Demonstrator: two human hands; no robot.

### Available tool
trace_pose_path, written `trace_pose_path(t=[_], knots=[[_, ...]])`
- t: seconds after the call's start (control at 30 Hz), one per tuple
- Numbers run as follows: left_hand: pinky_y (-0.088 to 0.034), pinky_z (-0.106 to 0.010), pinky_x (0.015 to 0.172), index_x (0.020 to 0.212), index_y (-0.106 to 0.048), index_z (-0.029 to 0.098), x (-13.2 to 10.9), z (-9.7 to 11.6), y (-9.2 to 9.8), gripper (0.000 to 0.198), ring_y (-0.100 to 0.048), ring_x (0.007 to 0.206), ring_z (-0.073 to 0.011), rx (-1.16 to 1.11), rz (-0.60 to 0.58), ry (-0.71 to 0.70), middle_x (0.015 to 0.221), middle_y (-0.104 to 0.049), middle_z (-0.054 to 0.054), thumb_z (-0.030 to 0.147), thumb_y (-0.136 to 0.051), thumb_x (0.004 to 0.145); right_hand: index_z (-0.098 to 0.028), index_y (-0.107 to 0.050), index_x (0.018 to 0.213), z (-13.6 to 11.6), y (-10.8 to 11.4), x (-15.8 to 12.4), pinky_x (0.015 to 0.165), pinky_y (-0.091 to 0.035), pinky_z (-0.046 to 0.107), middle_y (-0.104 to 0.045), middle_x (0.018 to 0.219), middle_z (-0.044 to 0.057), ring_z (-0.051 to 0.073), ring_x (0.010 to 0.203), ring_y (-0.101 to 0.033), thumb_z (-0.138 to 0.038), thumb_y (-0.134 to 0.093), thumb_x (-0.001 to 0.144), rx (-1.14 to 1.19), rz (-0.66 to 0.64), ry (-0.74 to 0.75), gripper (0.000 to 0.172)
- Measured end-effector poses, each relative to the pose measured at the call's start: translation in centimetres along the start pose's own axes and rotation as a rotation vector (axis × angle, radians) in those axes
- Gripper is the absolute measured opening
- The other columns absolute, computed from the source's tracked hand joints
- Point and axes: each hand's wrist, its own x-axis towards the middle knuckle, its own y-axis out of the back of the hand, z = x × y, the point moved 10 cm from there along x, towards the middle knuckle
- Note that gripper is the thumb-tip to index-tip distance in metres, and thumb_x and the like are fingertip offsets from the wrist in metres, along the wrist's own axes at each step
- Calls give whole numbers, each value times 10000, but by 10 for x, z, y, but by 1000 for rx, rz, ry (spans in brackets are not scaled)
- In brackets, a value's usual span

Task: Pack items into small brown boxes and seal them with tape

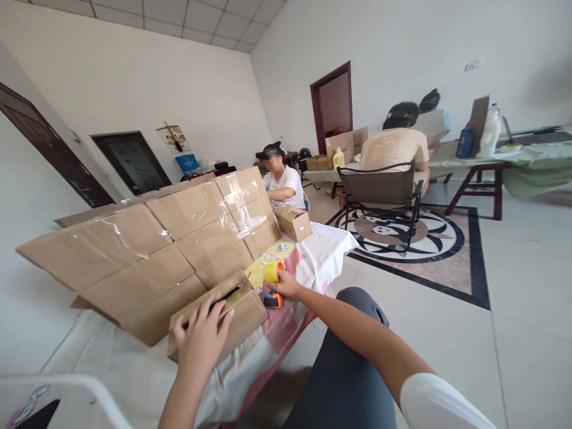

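Observation:
A long cardboard box [243, 319] lies in front of me on the cloth-covered table, with a dark gap along its top flaps. My left hand [203, 328] rests on top of that box, fingers spread across the flaps. To the right of the box, my right hand [286, 285] grips an orange tape dispenser [273, 299] carrying a yellow roll of tape [272, 271]. The dispenser is close to the box's right end. Part of its handle is hidden by my fingers.
A wall of stacked, taped cardboard boxes [196, 232] stands behind the box. A smaller box [292, 223] sits at the table's far end, near a person in white [286, 185]. Another person [393, 149] sits on a chair at the right. The tablecloth [328, 238] hangs over the edge.

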Motion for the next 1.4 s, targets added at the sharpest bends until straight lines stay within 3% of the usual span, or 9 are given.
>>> trace_pose_path(t=[0.1, 0.2, 0.3, 0.53, 0.77, 0.9, 1.07, 1.27, 1.4], knots=[[-473, -501, 1004, 1404, -593, 184, 5, 1, -15, 469, -640, 1175, -328, -94, -164, -48, 1359, -662, -154, 391, -381, 1040, -174, -669, 953, -3, -2, -1, 715, -508, 255, -735, 927, 34, 194, 845, -671, -275, -735, 780, 5, -14, 7, 211], [-504, -475, 965, 1467, -525, 149, 7, 3, -13, 510, -632, 1211, -340, -130, -200, -47, 1356, -661, -175, 374, -361, 1040, -174, -664, 962, -3, -1, -1, 728, -514, 277, -733, 934, 47, 207, 849, -666, -271, -736, 780, 1, -5, -2, 218], [-506, -475, 978, 1443, -550, 166, 7, 2, -9, 489, -636, 1221, -336, -170, -209, -38, 1313, -693, -154, 371, -387, 1030, -179, -650, 941, -1, 2, 0, 749, -518, 303, -724, 924, 54, 227, 867, -663, -269, -762, 752, -6, 14, -21, 237], [-497, -465, 982, 1267, -667, 207, 3, -20, 1, 401, -686, 1134, -294, -311, -95, 3, 1228, -740, -102, 425, -442, 1017, -179, -624, 966, 0, -1, -4, 754, -542, 306, -732, 960, 54, 228, 888, -696, -261, -694, 776, 62, -7, -35, 219], [-482, -482, 979, 1218, -677, 229, -1, -17, 10, 334, -684, 1133, -277, -339, -23, 13, 1206, -747, -71, 389, -467, 1013, -197, -575, 895, 2, -2, -1, 701, -533, 301, -706, 863, 43, 221, 828, -683, -322, -613, 808, 50, 16, -52, 157], [-473, -487, 990, 1195, -676, 235, -1, -18, 15, 299, -683, 1123, -270, -363, 1, 34, 1186, -750, -65, 366, -482, 1010, -205, -589, 934, -7, 0, -3, 808, -551, 344, -724, 955, 66, 247, 927, -691, -388, -606, 830, 26, 11, -15, 212], [-480, -474, 992, 1176, -676, 236, -3, -19, 19, 275, -684, 1122, -262, -392, 19, 22, 1191, -748, -68, 353, -491, 1008, -207, -589, 1084, -19, 2, -7, 970, -530, 416, -720, 1167, 133, 299, 1112, -684, -510, -599, 858, 17, 20, 136, 379], [-475, -486, 1039, 1130, -683, 248, -12, -26, 23, 248, -716, 1057, -252, -405, 100, 1, 1138, -767, -62, 316, -474, 1015, -194, -589, 1074, -16, 6, -7, 892, -556, 415, -745, 1098, 131, 308, 1035, -706, -520, -594, 866, 15, 62, 122, 388], [-441, -521, 1089, 1142, -670, 256, -21, -33, 21, 233, -685, 1170, -262, -402, 138, -7, 1226, -745, -62, 301, -477, 1019, -203, -582, 984, -22, 10, -6, 825, -532, 393, -736, 989, 117, 301, 945, -697, -521, -600, 849, -171, 39, 135, 346]])
